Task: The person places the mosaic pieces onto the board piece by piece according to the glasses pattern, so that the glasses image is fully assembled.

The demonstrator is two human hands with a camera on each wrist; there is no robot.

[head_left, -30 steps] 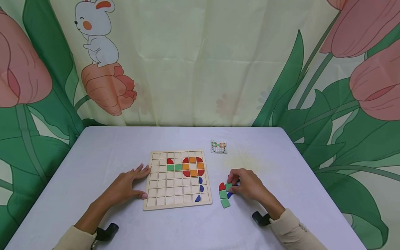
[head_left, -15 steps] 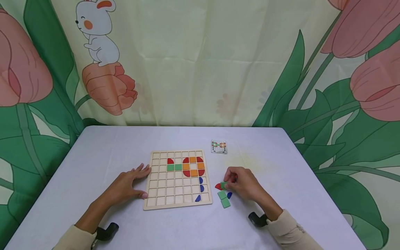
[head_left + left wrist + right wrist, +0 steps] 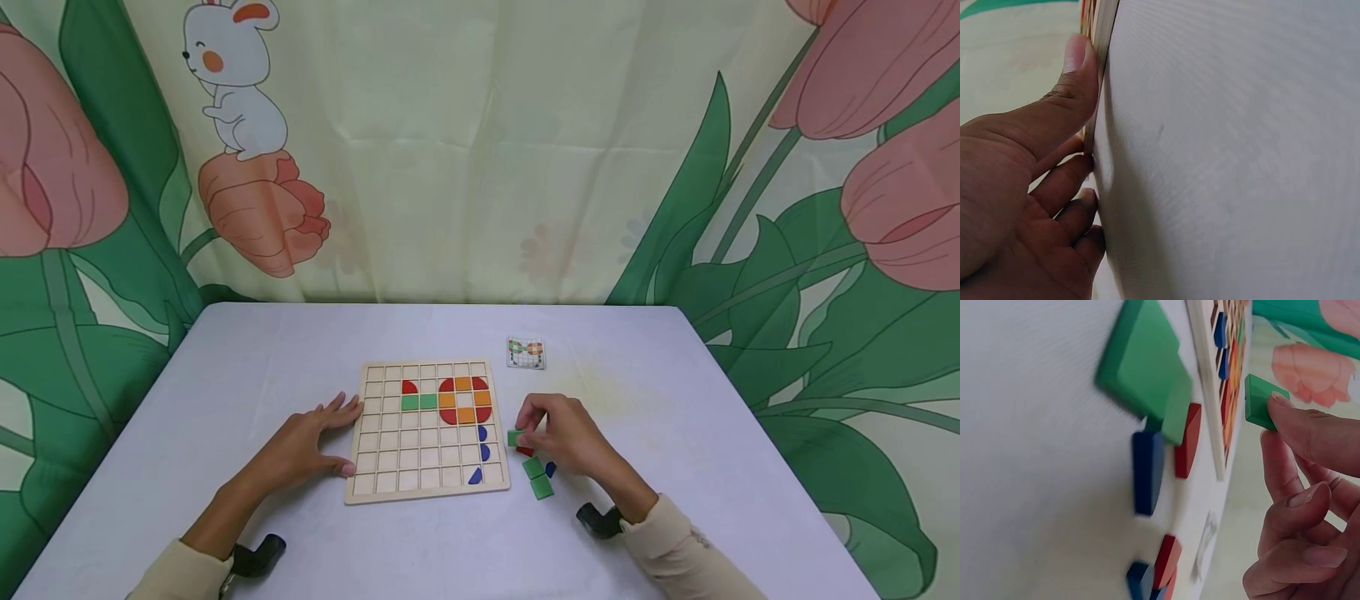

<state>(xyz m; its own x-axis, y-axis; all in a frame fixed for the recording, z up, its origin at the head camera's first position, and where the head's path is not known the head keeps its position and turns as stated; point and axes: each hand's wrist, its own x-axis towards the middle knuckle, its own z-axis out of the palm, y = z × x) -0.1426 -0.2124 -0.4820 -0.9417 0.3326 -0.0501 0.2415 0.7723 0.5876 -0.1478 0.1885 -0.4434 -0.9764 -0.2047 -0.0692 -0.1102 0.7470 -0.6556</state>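
Green tile pinched, raised beside board

Right hand: fingers narrow, gripping the tile above the counter, just off the board's right edge. Left hand: fingers spread wide, touching the left edge. Recommended: tile level, corners squared to one cell, board braced.

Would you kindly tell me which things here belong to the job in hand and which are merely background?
Belongs to the job:
wooden grid board
green square held by the right hand
loose green squares, red pieces and blue pieces
small card, apparently the pattern

Seemingly just around:
patterned backdrop
black wrist-worn devices
white cloth
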